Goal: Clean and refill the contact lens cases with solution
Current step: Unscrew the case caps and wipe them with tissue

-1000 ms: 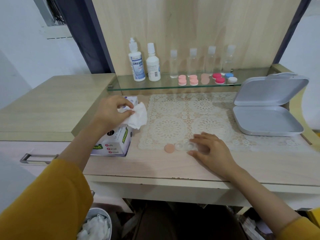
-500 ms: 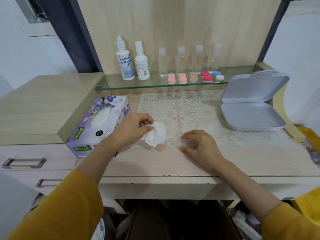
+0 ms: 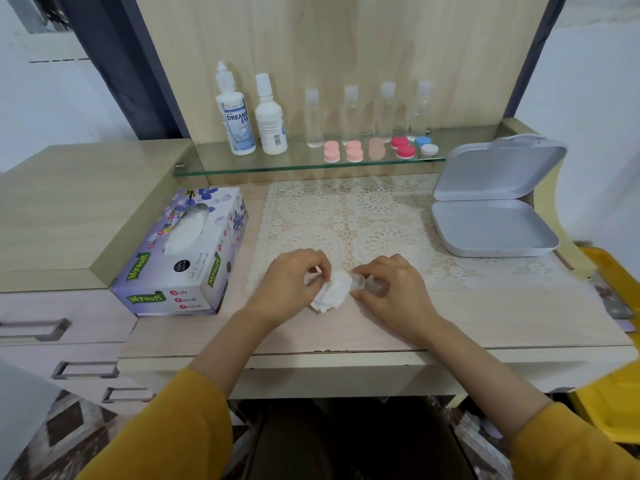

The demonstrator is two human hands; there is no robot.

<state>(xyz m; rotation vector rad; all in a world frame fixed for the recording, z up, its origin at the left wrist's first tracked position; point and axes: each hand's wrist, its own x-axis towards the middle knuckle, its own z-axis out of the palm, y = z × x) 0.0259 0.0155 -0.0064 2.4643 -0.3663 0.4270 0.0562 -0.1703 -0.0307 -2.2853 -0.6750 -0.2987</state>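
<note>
White crumpled tissue [image 3: 331, 292] is pinched in the fingers of the left hand [image 3: 290, 285] and pressed against a clear plastic contact lens case [image 3: 367, 285], which the right hand [image 3: 391, 289] grips between thumb and fingertips at the front edge of the cream lace mat [image 3: 363, 220] on the pale wooden desk [image 3: 502, 317]. Both hands meet at the tissue, low over the desk surface. Just left of them sits a purple floral tissue box [image 3: 187, 251], with a sheet poking from its slot. To the right, an open grey hinged plastic box [image 3: 495, 216] rests on the mat's far corner. On the glass shelf [image 3: 221, 164] behind stand two white solution bottles [image 3: 270, 119], four small clear bottles [image 3: 349, 116], and a row of closed lens cases [image 3: 377, 148] in pink, peach, red, blue and white. Mustard-yellow sleeves [image 3: 180, 431] cover both forearms.
</note>
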